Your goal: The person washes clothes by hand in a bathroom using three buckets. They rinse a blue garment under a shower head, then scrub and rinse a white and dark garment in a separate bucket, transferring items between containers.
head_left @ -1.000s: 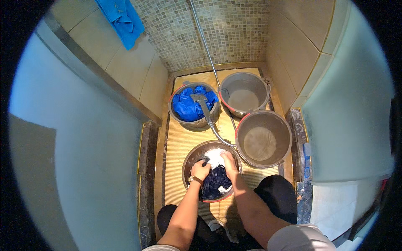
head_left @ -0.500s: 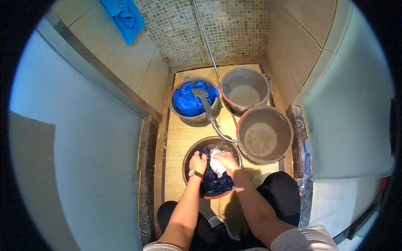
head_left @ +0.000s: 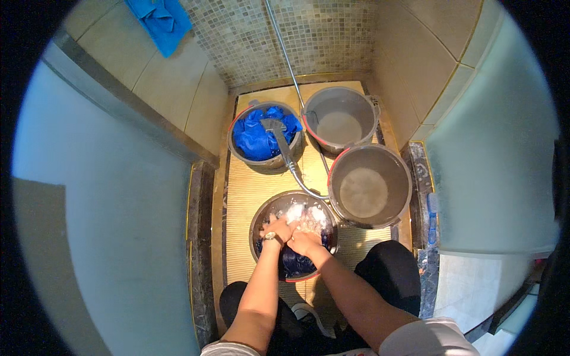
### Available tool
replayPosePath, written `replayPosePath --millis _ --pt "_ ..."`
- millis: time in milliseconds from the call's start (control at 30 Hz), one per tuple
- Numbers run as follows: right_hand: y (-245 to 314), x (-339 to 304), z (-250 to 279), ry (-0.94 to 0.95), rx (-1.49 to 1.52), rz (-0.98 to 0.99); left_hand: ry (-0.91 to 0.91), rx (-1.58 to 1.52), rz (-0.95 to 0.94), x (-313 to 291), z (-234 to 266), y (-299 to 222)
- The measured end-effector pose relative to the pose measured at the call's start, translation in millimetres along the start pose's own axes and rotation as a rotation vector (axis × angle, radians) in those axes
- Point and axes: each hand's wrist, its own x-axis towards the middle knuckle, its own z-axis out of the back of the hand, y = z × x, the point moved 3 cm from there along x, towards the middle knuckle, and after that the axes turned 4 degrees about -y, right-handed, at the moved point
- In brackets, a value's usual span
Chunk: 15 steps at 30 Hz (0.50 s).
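Both of my hands are down in a grey bucket [head_left: 254,240] of water in front of me. My left hand [head_left: 276,229], with a watch at its wrist, has its fingers apart at the water's surface. Close beside it, my right hand [head_left: 305,242] presses down; its fingertips are hidden by water and glare. Dark navy cloth [head_left: 297,264] lies wet below and in front of my hands. A bright white patch [head_left: 295,212], cloth or foam, shows beyond them among splashes.
A grey bucket [head_left: 270,164] at the back left holds blue cloth [head_left: 255,140], with a shower head [head_left: 274,126] resting on it. Its hose [head_left: 303,187] curves toward my bucket. Two more buckets, one behind [head_left: 341,121] and one nearer [head_left: 363,193], stand right. A blue brush [head_left: 432,216] lies on the ledge.
My hands have come closer together and gone down into the bucket. The white thing that was in my right hand is no longer clearly in it. Water now splashes. The view has shifted slightly.
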Motion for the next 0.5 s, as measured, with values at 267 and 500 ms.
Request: replayPosePath --millis 267,500 --pt "-42 30 6 -0.696 0.648 -0.057 -0.459 -0.592 -0.124 31 -28 30" --pt "-119 64 -30 -0.091 1.656 -0.260 -0.377 -0.606 -0.559 -55 6 -63"
